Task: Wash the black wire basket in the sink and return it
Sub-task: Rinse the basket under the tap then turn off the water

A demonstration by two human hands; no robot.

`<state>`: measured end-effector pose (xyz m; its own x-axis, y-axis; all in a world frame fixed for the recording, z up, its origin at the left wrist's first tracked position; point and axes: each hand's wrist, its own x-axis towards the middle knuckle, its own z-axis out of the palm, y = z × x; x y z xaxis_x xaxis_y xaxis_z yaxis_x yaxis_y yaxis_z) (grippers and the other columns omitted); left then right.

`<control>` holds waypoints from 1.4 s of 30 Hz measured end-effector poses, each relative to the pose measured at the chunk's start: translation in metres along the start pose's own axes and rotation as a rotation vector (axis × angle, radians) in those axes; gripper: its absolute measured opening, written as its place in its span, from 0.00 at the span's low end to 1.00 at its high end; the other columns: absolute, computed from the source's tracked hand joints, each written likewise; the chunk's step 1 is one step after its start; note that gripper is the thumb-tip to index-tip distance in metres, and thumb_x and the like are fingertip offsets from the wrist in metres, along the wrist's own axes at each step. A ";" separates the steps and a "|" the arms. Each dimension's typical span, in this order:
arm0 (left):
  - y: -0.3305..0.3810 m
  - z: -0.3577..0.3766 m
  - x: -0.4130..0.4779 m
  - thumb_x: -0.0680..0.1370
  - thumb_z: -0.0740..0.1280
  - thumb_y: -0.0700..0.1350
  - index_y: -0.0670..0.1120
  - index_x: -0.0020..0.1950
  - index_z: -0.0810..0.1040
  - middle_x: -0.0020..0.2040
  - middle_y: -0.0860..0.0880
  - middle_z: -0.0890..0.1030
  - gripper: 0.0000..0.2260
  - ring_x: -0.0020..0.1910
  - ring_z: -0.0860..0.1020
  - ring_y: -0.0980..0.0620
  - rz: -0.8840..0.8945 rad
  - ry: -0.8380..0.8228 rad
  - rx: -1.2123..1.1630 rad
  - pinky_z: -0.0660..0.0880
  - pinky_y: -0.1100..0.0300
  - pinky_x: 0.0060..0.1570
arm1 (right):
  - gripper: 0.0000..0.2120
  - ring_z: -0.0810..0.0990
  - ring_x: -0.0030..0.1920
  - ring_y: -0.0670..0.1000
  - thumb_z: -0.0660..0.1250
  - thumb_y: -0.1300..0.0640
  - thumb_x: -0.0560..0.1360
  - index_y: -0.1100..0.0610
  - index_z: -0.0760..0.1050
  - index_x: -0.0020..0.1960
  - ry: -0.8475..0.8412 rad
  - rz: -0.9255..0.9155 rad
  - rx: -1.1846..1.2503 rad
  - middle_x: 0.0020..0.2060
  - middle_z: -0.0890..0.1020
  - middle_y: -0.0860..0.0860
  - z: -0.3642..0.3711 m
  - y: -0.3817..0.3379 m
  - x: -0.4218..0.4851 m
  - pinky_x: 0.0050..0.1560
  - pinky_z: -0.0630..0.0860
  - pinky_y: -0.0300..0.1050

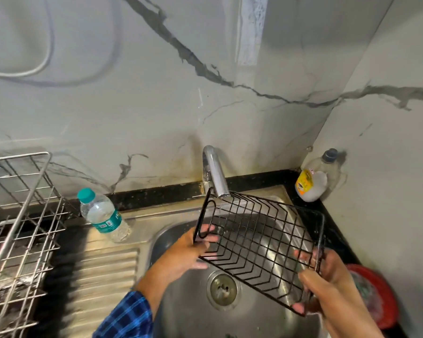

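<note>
Black wire basket [259,241]: one, held by left hand [188,250], right hand [327,281].

Wire rack [20,215]: bare metal grid, far left, partly cut off by the edge of view.
Water bottle [103,215]: clear plastic, teal cap and label, upright, just right of the rack.
Squeeze bottle [313,179]: clear, dark cap, yellow label, in the back right corner on the black worktop [337,230].
Red tub [381,296]: right edge, contents blurred.
Wall [156,106]: pale marble, dark veins.
Cable [47,52]: white, looped, upper left.
</note>
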<state>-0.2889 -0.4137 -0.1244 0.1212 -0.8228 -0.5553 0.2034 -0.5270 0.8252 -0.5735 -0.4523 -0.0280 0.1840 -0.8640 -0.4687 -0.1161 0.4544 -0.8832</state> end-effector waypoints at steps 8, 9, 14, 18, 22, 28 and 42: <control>0.011 0.000 0.011 0.80 0.66 0.52 0.53 0.57 0.78 0.44 0.54 0.85 0.08 0.42 0.85 0.55 0.157 0.592 0.740 0.81 0.55 0.49 | 0.22 0.75 0.40 0.50 0.64 0.74 0.75 0.53 0.68 0.62 -0.083 -0.046 -0.096 0.60 0.80 0.48 0.003 0.011 0.012 0.38 0.80 0.56; 0.011 -0.002 0.014 0.80 0.64 0.57 0.55 0.55 0.78 0.43 0.54 0.85 0.09 0.42 0.85 0.54 0.182 0.655 0.874 0.81 0.56 0.46 | 0.23 0.76 0.39 0.48 0.63 0.74 0.75 0.53 0.68 0.63 -0.090 -0.058 -0.102 0.59 0.80 0.47 0.004 0.011 0.012 0.36 0.80 0.54; 0.008 -0.008 0.023 0.81 0.62 0.58 0.57 0.56 0.79 0.47 0.56 0.84 0.10 0.50 0.83 0.53 0.183 0.460 0.748 0.79 0.56 0.49 | 0.27 0.80 0.34 0.49 0.69 0.65 0.71 0.48 0.68 0.66 -0.158 -0.110 -0.126 0.59 0.77 0.48 0.002 0.007 0.007 0.30 0.80 0.54; 0.016 -0.007 0.005 0.81 0.66 0.49 0.63 0.71 0.70 0.65 0.58 0.80 0.20 0.64 0.78 0.52 0.145 -0.001 -0.183 0.72 0.51 0.66 | 0.15 0.82 0.41 0.55 0.66 0.62 0.79 0.44 0.69 0.59 -0.012 -0.118 -0.209 0.54 0.79 0.55 -0.003 0.011 0.017 0.29 0.78 0.50; 0.028 -0.010 -0.015 0.77 0.70 0.50 0.56 0.65 0.74 0.58 0.49 0.82 0.17 0.65 0.78 0.44 0.092 0.009 -0.244 0.71 0.40 0.65 | 0.15 0.81 0.48 0.51 0.60 0.49 0.82 0.46 0.61 0.67 0.056 -0.081 -0.275 0.55 0.78 0.49 0.002 0.014 0.034 0.38 0.84 0.56; 0.030 0.018 -0.036 0.79 0.68 0.39 0.55 0.52 0.74 0.51 0.49 0.76 0.11 0.52 0.77 0.48 0.198 0.198 0.019 0.80 0.46 0.53 | 0.28 0.72 0.65 0.59 0.68 0.56 0.79 0.58 0.59 0.74 0.394 -0.274 -0.450 0.71 0.68 0.57 0.036 0.008 0.048 0.63 0.71 0.52; -0.010 -0.005 -0.073 0.65 0.70 0.37 0.58 0.49 0.72 0.39 0.60 0.72 0.20 0.44 0.72 0.52 0.619 0.507 0.603 0.67 0.67 0.45 | 0.23 0.79 0.51 0.56 0.51 0.40 0.76 0.55 0.77 0.41 -0.013 -0.371 -0.827 0.43 0.80 0.51 0.104 -0.022 0.113 0.45 0.73 0.46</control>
<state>-0.2952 -0.3480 -0.0924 0.4676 -0.8748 0.1267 -0.5451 -0.1726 0.8204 -0.4491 -0.5369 -0.0634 0.3598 -0.9190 -0.1612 -0.7105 -0.1579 -0.6857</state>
